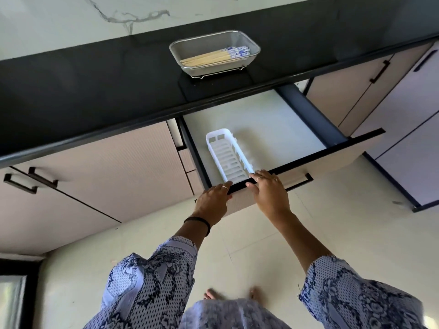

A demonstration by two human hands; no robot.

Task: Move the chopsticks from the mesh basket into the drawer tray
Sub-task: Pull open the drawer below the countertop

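Note:
A metal mesh basket (247, 42) stands on the black countertop, holding a bundle of wooden chopsticks (209, 57) with blue-and-white patterned ends. Below it the drawer (308, 157) is pulled open, and a white slotted plastic tray (228, 160) lies empty inside near the left wall. My left hand (213, 200) and my right hand (269, 189) both rest on the drawer's front edge, fingers curled over the black rim, just in front of the tray's near end.
The black countertop (95, 91) runs across the view under a marble wall. Closed cabinet fronts with black bar handles (31, 180) flank the drawer on both sides. Pale floor tiles and my bare feet lie below.

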